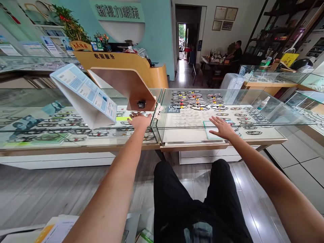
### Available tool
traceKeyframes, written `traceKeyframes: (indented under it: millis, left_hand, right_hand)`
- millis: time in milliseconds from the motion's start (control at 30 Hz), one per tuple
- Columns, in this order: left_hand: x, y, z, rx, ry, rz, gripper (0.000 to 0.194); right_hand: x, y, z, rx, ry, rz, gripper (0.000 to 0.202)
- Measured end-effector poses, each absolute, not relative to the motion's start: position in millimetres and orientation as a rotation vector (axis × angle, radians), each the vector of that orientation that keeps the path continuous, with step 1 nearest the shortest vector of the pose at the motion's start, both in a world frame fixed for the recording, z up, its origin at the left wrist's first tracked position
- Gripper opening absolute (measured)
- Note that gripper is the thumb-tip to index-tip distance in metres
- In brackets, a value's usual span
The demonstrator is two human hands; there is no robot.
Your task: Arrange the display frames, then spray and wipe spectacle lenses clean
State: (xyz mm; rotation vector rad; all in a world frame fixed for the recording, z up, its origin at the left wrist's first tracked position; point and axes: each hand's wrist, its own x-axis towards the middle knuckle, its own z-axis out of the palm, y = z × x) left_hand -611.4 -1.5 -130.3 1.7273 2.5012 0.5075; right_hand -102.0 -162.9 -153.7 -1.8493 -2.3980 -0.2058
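Observation:
My left hand (139,121) is open, fingers spread, over the glass counter (126,129) just below a brown tilted board (124,82) with a small black item on it; the hand holds nothing. A folded blue and white leaflet stand (84,92) is on the counter to its left. My right hand (222,128), also open and empty, is over the right glass case (182,126). Rows of eyeglass frames (194,101) lie inside that case. Whether either palm touches the glass, I cannot tell.
A spray bottle (263,103) stands at the right. Behind the counter are a curved yellow desk (118,64) and a seated person (237,54) at a far table. Papers (57,229) lie at the lower left, near my left arm.

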Motion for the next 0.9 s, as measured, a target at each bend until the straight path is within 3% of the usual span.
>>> traceKeyframes:
  millis: [167,533,900]
  left_hand:
    - [-608.1,-11.4,-129.1,1.740,2.479,0.604,0.068]
    - [-610.1,-26.1,-140.9,1.897,2.382,0.415,0.092]
    - [-605.8,-56.0,-150.9,1.912,2.384,0.369,0.088]
  right_hand:
    - [-86.9,-152.7,-148.3,-1.908,-2.404,-0.189,0.100]
    - [-91.0,-137.7,-153.3,-1.848,-2.417,-0.376,0.091]
    - [-106.1,-134.3,-156.8,-1.869,-2.365,-0.415,0.079]
